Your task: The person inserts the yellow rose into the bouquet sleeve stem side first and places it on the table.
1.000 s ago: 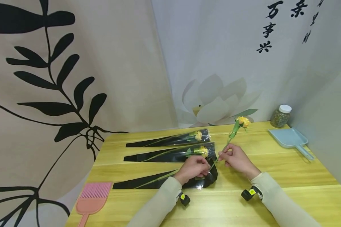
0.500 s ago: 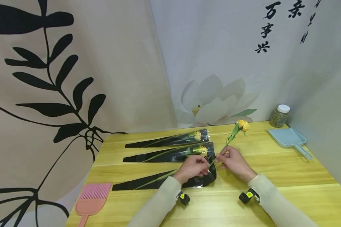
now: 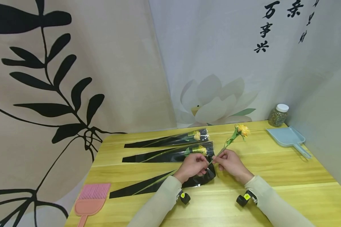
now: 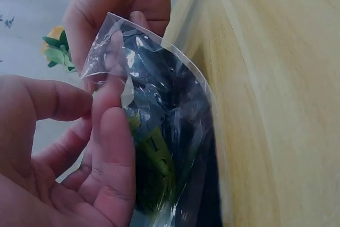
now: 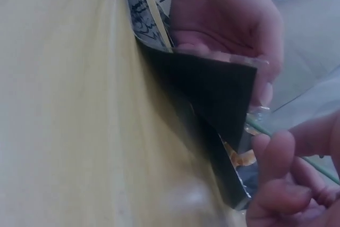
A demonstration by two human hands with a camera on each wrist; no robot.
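Observation:
Between thumb and fingers, my right hand [image 3: 231, 164] pinches the green stem of a yellow rose [image 3: 242, 130]; the bloom leans up and right, and the stem's lower end points into a sleeve's mouth. My left hand [image 3: 191, 165] pinches the clear mouth of that black-backed flower sleeve [image 3: 200, 181], the nearest one on the table. In the left wrist view, the sleeve's film [image 4: 175, 104] bulges by the left fingertips, with gold lettering showing through. The right wrist view shows the sleeve's black back [image 5: 212, 86] bent up and the stem [image 5: 260, 127] at its opening.
Two sleeves with yellow roses, a middle one [image 3: 164, 156] and a far one [image 3: 164, 140], lie behind the hands. A pink brush [image 3: 91, 201] lies at left. A blue dustpan [image 3: 285, 136] and a white-lidded jar [image 3: 278, 116] are at the back right, near the wall.
The right hand and rose have moved left and down, the stem sinking toward the sleeve mouth. The nearest sleeve's narrow end has swung toward the front. The left hand barely moved.

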